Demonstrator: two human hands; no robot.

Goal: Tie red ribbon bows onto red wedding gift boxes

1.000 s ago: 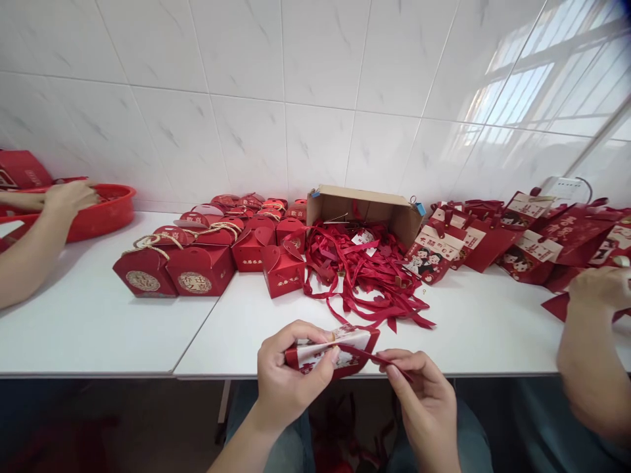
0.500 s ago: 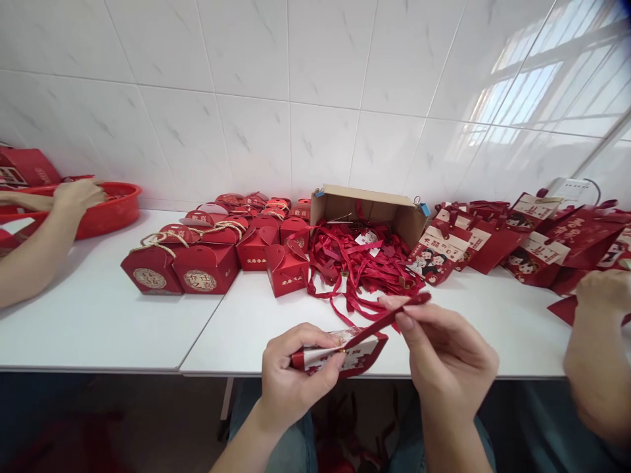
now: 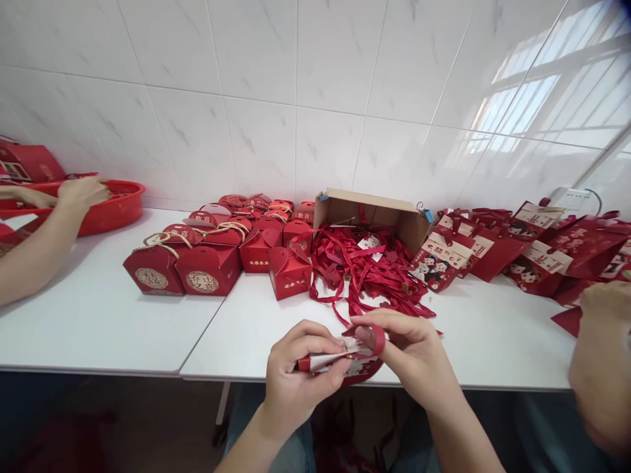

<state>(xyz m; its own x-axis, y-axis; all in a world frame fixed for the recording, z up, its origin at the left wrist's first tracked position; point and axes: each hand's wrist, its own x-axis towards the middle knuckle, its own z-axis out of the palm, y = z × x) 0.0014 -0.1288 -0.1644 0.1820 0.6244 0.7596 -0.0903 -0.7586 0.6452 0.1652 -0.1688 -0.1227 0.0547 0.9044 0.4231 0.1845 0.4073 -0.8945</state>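
Note:
My left hand (image 3: 305,371) is closed on the top edge of a small red and white paper gift box (image 3: 362,371), tilted over the table's front edge. Between the thumb and fingers of my right hand (image 3: 409,348) is a red ribbon (image 3: 378,339), bent into a loop just above the box's top. A small gold-coloured spot shows where the ribbon meets the box. Just behind my hands lies a heap of loose red ribbons (image 3: 365,263), spilling from a cardboard box (image 3: 372,199) on its side.
Red gift boxes (image 3: 210,269) with cord handles stand left of the ribbons. Finished-looking ribboned boxes (image 3: 441,259) stand at right. A co-worker's arm (image 3: 44,249) reaches into a red basin (image 3: 113,213) at far left; another person's hand (image 3: 604,315) is at the right edge.
My right hand has moved left and down toward the box, and the ribbon that was drawn out straight is now curved into a loop. My left hand keeps its hold.

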